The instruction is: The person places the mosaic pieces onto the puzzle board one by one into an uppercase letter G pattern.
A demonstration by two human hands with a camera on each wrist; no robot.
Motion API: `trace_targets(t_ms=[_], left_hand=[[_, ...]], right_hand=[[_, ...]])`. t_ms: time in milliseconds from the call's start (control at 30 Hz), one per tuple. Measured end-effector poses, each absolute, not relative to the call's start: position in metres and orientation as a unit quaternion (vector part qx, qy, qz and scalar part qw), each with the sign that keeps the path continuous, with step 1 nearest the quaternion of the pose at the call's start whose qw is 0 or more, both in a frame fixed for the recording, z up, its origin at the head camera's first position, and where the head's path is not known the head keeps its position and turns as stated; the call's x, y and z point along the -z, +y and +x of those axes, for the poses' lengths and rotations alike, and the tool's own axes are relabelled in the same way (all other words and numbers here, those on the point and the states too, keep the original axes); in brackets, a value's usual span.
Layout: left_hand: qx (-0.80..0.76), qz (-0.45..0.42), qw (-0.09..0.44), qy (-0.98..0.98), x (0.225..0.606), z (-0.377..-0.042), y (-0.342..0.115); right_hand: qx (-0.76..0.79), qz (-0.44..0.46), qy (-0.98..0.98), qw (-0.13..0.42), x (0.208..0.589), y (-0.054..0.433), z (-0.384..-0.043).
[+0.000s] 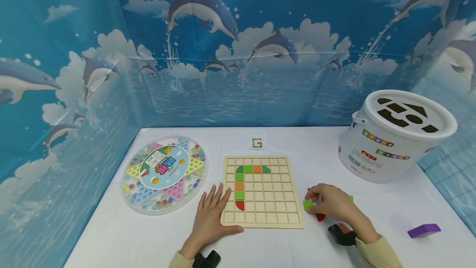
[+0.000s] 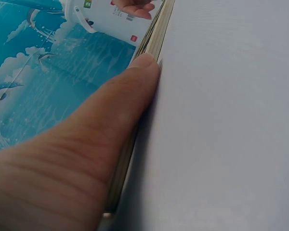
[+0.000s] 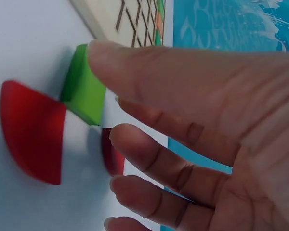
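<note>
A wooden grid board [image 1: 271, 197] lies on the table, with green, orange and red pieces set along its top row and left column. My left hand [image 1: 212, 218] rests at its lower left corner with spread fingers, the thumb [image 2: 130, 86] lying along the near edge. To the right of the board, my right hand [image 1: 331, 204] pinches a small green square block [image 3: 86, 91] between thumb and index finger. Beside that block lie a red quarter-round block [image 3: 33, 132] and another red block [image 3: 113, 151], partly covered by the fingers.
A small card with a coloured G pattern [image 1: 258, 142] lies behind the board. On the left is a round bead-filled game board [image 1: 163, 175]. A white lidded bucket [image 1: 390, 139] stands at the back right, and a purple block [image 1: 424, 230] at the far right.
</note>
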State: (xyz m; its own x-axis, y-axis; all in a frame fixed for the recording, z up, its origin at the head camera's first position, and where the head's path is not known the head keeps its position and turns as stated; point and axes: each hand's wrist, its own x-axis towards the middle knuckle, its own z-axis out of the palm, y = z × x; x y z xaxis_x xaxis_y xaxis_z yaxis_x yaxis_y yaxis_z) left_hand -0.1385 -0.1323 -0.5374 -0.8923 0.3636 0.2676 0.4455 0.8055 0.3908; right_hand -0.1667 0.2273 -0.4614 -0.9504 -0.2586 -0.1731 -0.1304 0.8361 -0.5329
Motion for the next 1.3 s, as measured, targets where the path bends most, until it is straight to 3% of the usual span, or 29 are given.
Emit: trace_targets(t_ms=[833,1067,1300], left_hand=[[0.218,-0.212,0.077,-0.949,0.536,-0.139,-0.133],[0.219,-0.206,0.067,-0.951,0.533,-0.138,-0.132],[0.217,-0.206,0.066,-0.952,0.534,-0.139,-0.133]], right_hand=[[0.271,-0.074,0.957,0.068,0.469,0.216,-0.163],[0.289,-0.120,0.950,-0.007,0.465,0.183,-0.162],[0.317,-0.158,0.935,-0.017,0.475,0.140,-0.164]])
